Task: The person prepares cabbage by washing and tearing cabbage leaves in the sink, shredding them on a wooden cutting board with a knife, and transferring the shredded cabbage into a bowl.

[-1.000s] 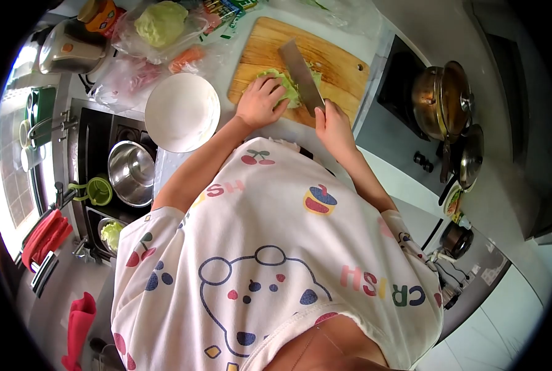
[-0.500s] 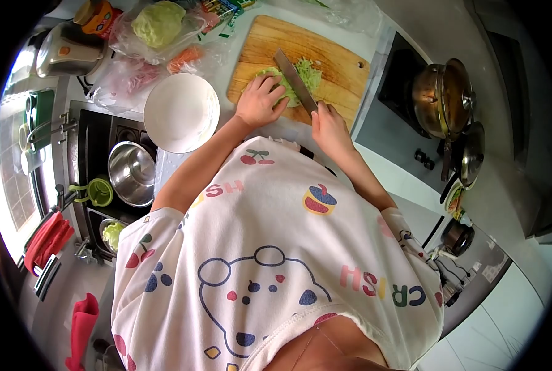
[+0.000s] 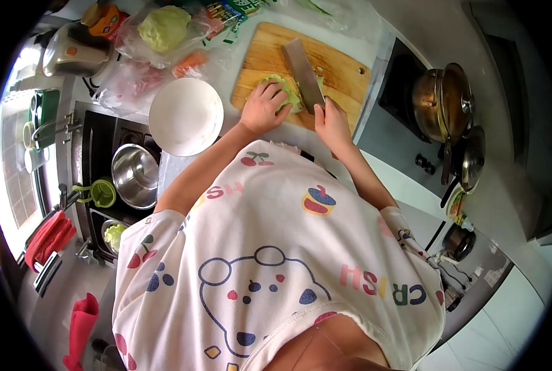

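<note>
My right hand (image 3: 333,125) is closed round the handle of a kitchen knife (image 3: 303,72) with a wide blade. The blade slants over the wooden cutting board (image 3: 341,74), its broad side turned up. Just left of the knife, my left hand (image 3: 262,110) presses curled fingers onto a piece of green cabbage (image 3: 292,99) on the board. Only a little of the cut shreds shows beside the blade, the rest being hidden behind it. A white bowl (image 3: 186,117) stands left of my left forearm.
Behind the bowl lie a bagged cabbage head (image 3: 163,29), a carrot (image 3: 190,63) in plastic and a pinkish bag (image 3: 130,83). At left, a steel basin (image 3: 135,176) sits in the sink. On the right, a lidded pot (image 3: 435,105) stands on the stove.
The knife has lifted and tipped, so more of its flat side shows and it covers the shreds. My right hand has shifted slightly right; my left hand stays on the cabbage.
</note>
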Action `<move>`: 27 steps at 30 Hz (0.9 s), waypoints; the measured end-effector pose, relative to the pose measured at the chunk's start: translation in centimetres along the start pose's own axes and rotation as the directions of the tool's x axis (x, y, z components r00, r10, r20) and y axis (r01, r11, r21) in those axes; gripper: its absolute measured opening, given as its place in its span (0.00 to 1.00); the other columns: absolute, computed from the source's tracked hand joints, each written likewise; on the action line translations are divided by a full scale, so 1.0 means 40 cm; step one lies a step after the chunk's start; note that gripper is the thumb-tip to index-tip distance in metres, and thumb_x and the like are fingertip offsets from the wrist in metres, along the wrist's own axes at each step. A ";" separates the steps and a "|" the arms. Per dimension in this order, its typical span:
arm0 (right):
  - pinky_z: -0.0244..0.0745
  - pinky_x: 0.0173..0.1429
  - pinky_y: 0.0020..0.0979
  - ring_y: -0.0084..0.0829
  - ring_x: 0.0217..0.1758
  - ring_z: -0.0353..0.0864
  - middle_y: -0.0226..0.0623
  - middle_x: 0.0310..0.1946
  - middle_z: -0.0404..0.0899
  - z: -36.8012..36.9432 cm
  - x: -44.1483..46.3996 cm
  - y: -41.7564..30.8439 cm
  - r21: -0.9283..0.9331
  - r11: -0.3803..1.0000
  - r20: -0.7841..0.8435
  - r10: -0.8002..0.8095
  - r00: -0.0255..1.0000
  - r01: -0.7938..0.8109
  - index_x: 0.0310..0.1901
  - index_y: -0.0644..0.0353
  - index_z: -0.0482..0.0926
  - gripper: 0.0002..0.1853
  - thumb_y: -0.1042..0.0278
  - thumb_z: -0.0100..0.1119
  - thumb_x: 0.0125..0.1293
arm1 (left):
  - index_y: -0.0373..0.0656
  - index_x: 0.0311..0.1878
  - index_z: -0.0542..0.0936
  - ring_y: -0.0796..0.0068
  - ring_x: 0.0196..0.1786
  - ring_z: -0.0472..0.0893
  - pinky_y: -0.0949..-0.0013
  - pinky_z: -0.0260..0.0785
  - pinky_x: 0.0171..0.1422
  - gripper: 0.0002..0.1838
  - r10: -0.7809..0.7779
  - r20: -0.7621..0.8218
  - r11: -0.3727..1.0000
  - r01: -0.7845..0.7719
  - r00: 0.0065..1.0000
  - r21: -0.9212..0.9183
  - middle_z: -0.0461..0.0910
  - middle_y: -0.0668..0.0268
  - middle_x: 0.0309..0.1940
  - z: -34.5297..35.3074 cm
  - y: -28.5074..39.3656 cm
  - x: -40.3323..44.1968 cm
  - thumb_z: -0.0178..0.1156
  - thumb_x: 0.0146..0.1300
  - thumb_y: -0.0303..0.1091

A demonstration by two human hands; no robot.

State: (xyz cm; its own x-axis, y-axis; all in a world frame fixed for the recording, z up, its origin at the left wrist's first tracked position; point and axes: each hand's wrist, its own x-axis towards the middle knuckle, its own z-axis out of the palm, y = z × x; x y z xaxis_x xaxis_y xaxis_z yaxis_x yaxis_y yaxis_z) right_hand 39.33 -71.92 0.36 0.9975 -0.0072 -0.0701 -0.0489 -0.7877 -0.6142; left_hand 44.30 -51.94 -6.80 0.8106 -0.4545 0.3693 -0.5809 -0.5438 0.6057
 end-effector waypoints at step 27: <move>0.77 0.45 0.56 0.64 0.42 0.80 0.61 0.41 0.78 0.010 -0.028 -0.038 -0.152 0.984 0.183 0.119 0.976 -0.091 0.49 0.69 0.71 0.12 0.67 0.51 0.73 | 0.45 0.45 0.84 0.52 0.60 0.76 0.55 0.72 0.64 0.13 0.011 -0.020 1.000 -0.011 1.000 0.020 0.80 0.59 0.51 0.003 0.002 0.004 0.70 0.58 0.36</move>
State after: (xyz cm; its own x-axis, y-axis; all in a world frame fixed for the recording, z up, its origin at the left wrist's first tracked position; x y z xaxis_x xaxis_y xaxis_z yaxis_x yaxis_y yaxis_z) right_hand 38.26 -70.46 1.07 0.9584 0.0122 -0.2853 -0.1314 -0.8682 -0.4784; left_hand 44.37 -52.15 -6.80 0.8054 -0.4463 0.3899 -0.5909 -0.5532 0.5872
